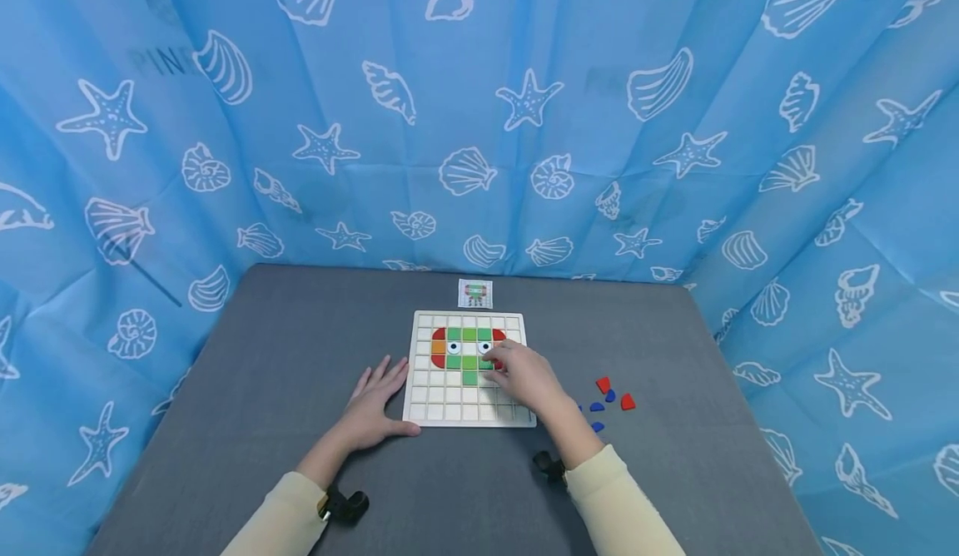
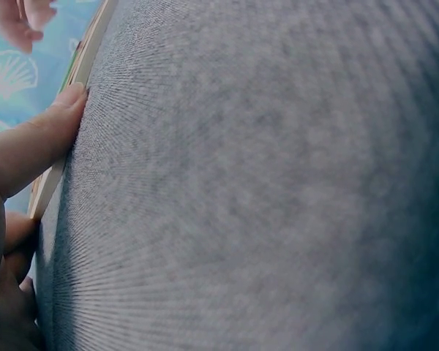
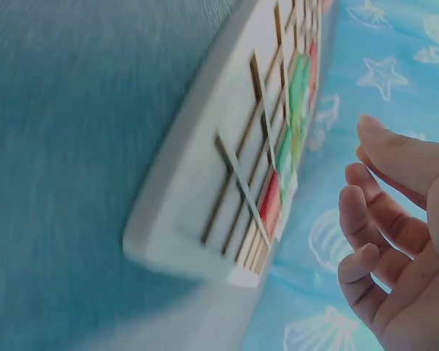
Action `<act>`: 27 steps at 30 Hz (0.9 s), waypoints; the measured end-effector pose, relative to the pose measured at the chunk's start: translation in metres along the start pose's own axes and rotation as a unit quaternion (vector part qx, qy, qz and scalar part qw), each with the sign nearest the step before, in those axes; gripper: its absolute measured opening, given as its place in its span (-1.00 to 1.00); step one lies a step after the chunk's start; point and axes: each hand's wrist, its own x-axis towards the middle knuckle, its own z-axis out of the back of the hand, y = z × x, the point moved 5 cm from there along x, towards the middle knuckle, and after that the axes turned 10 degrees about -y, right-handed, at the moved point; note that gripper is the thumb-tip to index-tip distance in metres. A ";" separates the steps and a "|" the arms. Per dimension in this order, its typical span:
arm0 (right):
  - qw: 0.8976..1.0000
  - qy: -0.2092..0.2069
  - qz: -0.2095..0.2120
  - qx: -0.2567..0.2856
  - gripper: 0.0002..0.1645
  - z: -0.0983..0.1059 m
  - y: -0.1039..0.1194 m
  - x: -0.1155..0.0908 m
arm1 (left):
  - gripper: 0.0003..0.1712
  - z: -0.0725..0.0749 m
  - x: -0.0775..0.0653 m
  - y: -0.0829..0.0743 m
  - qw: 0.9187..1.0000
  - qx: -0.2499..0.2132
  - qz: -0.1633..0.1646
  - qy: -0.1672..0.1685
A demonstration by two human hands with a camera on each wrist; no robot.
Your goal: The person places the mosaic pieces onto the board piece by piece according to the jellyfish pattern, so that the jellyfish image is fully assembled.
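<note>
A white square grid board (image 1: 427, 413) lies on the grey table. Set in its cells are green square tiles (image 1: 469, 378), red rounded corner tiles (image 1: 439, 361), an orange tile (image 1: 438, 347) and eye tiles (image 1: 453, 347). My left hand (image 1: 372, 413) rests at the board's left side, fingers spread and straight; in the left wrist view the thumb (image 2: 47, 135) touches the board's edge. Over the right part of the pattern is my right hand (image 1: 528, 377), partly covering tiles there. In the right wrist view its fingers (image 3: 362, 208) are loosely bent above the board, with no tile visible between them.
Behind the board lies a small picture card (image 1: 475, 294) with a similar pattern. Loose red pieces (image 1: 628, 402) and blue half-round pieces (image 1: 597, 407) lie right of the board, some partly behind the right forearm. A blue shell-print curtain (image 1: 479, 123) surrounds the table.
</note>
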 end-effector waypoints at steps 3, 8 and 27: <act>1.000 -0.015 -0.018 0.002 -0.70 0.010 -0.008 -0.005 | 0.41 0.000 -0.001 0.000 1.000 -0.001 0.000 0.000; 0.998 -0.033 -0.046 0.006 -0.68 0.022 -0.020 -0.015 | 0.40 0.000 -0.001 0.001 1.000 -0.004 0.004 0.001; 0.992 -0.073 -0.099 -0.002 -0.64 0.046 -0.057 -0.043 | 0.39 0.000 -0.001 0.001 1.000 -0.012 -0.009 -0.003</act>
